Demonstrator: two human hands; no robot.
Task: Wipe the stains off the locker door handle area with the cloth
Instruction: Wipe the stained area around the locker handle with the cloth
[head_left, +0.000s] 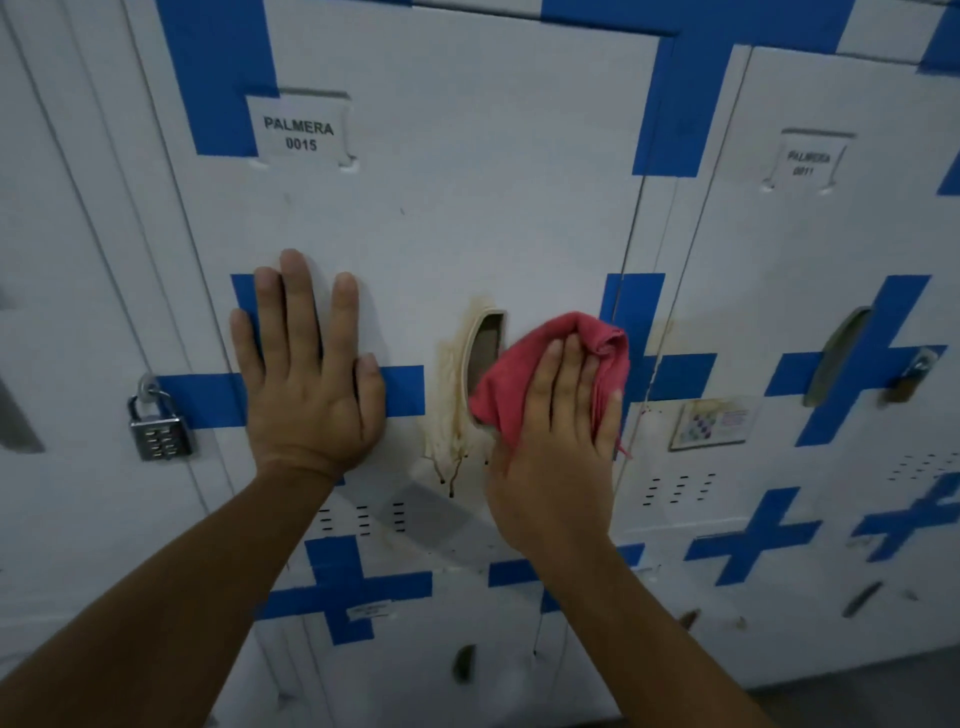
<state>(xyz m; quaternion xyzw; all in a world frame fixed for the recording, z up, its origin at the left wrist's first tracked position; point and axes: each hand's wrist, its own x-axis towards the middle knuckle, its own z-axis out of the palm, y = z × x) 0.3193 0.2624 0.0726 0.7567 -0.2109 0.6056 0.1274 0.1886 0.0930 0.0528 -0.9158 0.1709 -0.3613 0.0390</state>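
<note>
A white locker door (457, 208) with blue cross stripes fills the middle of the head view. Its recessed oval handle (484, 347) sits at mid-height, ringed by brownish-yellow stains (448, 415) that drip down below it. My right hand (558, 441) presses a crumpled pink-red cloth (524, 379) flat against the door, over the lower right part of the handle. My left hand (306, 374) lies flat on the door left of the handle, fingers straight and pointing up.
A name label (298, 132) reads PALMERA 0015 at the door's upper left. A combination padlock (158, 426) hangs on the locker to the left. The right-hand locker has its own handle (839, 353), a padlock (909, 376) and a sticker (711, 423). Lower lockers lie beneath.
</note>
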